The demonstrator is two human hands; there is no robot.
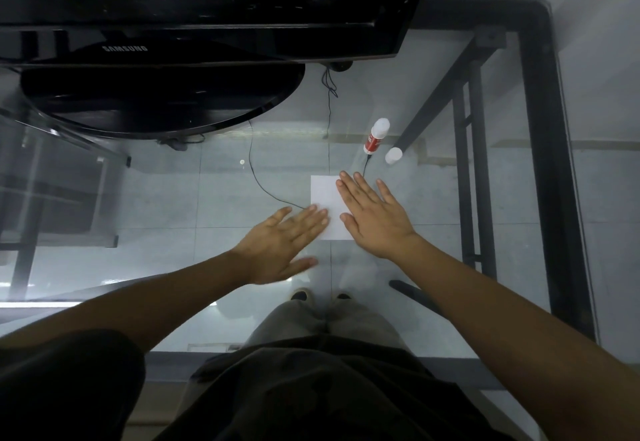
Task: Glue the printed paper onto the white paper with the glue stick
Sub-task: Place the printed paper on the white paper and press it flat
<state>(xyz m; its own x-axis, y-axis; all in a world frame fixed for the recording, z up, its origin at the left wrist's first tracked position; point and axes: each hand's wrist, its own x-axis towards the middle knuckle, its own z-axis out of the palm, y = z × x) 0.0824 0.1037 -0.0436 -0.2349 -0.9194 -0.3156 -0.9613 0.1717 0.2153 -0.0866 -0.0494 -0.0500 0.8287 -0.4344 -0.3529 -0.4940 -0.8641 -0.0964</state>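
- Nearest me, over the glass counter point(207, 198), my left hand point(280, 246) is lying flat with fingers spread and gripping nothing, its fingertips resting on the near-left edge of the white paper point(327, 206).
- Just beyond it, my right hand point(372, 213) is pressing palm-down on the right part of the sheet, also spread wide and empty.
- I am seeing only a plain white face; I cannot tell whether the printed paper is lying face-down on top or underneath.
- I am judging this to be the pressing step: I should be smoothing from the middle outward with flat palms, holding one edge steady so nothing is sliding on the slick glass, and working out to the corners.
- Farther back, the glue stick point(375, 135) is standing uncapped, with its white cap point(393, 156) sitting just beside it, well apart from the sheet.
- Farthest, a black monitor point(194, 4) is standing on the counter.
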